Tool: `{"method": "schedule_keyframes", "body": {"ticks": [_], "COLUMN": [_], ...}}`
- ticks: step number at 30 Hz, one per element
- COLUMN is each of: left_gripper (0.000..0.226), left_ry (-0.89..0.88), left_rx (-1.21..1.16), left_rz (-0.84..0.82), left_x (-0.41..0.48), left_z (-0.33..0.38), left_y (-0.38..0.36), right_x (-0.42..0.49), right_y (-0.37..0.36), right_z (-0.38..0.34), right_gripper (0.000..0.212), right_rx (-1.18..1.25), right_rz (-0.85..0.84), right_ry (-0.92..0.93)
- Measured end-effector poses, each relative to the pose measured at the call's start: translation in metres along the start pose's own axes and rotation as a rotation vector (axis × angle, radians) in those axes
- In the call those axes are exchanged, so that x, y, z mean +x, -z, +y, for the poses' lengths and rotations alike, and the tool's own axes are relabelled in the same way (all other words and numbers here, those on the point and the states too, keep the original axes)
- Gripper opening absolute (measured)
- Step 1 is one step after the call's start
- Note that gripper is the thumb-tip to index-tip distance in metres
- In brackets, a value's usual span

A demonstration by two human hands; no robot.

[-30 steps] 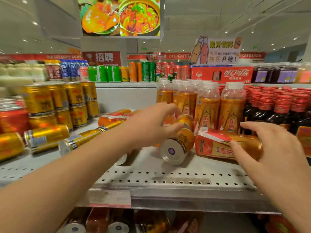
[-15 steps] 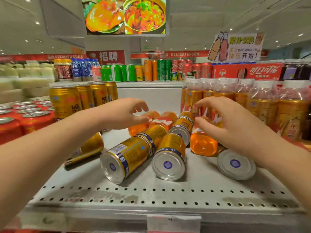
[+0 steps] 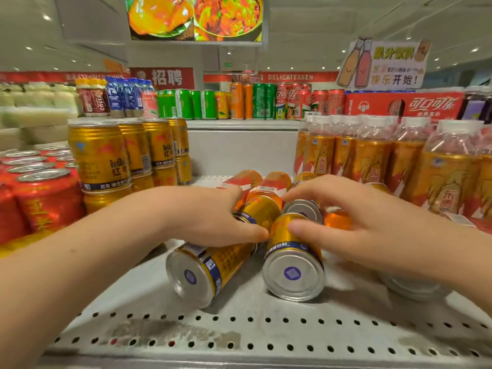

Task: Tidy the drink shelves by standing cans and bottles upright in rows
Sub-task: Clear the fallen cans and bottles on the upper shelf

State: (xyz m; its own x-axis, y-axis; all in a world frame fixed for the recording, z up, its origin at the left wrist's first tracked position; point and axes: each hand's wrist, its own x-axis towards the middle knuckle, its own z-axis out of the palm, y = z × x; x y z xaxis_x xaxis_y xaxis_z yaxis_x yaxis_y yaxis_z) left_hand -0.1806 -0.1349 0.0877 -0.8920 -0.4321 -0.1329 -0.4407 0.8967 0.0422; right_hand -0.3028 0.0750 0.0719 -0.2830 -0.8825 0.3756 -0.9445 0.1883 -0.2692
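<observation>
Fallen gold cans on the shelf.
Left hand curls round left can, right hand round right can; silver bases forward.

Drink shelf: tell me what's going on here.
A person is tidying toppled drinks on the perforated shelf. The left hand grips the left gold can, and the right hand grips the right gold can. Both cans lie flat, bases toward the camera. Orange bottles lie behind them. Stacked gold cans at left and standing bottles at right are already upright.
</observation>
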Motion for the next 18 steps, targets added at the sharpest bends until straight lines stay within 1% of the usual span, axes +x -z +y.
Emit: {"method": "schedule_keyframes", "body": {"ticks": [3,5,7,10,14,16,18], "left_gripper": [0.102,0.107,0.106,0.095,0.092,0.086,0.076], "left_ry": [0.000,0.009,0.003,-0.021,-0.043,-0.050,-0.075], "left_rx": [-0.101,-0.152,-0.174,-0.199,-0.121,-0.084,-0.057], "left_rz": [-0.033,-0.014,-0.001,0.018,0.015,0.023,0.083], "left_x": [-0.003,-0.007,-0.011,-0.019,-0.038,-0.049,-0.054], "left_z": [-0.001,-0.005,-0.009,-0.014,-0.027,-0.033,-0.036], "left_y": [0.000,0.000,0.000,-0.002,-0.006,-0.006,-0.008], "right_x": [-0.006,-0.008,-0.007,-0.006,-0.006,-0.006,-0.005], "right_y": [-0.009,-0.019,-0.028,-0.035,-0.037,-0.038,-0.039], "right_z": [-0.007,-0.008,-0.008,-0.006,-0.005,-0.005,-0.005], "right_gripper": [0.075,0.083,0.077,0.074,0.075,0.077,0.076], "right_rx": [0.024,-0.022,-0.047,-0.015,0.007,0.020,0.027], "right_rz": [-0.100,-0.158,-0.167,-0.112,-0.101,-0.101,-0.095], "right_ry": [0.032,0.029,0.031,0.018,-0.004,-0.003,0.005]}}
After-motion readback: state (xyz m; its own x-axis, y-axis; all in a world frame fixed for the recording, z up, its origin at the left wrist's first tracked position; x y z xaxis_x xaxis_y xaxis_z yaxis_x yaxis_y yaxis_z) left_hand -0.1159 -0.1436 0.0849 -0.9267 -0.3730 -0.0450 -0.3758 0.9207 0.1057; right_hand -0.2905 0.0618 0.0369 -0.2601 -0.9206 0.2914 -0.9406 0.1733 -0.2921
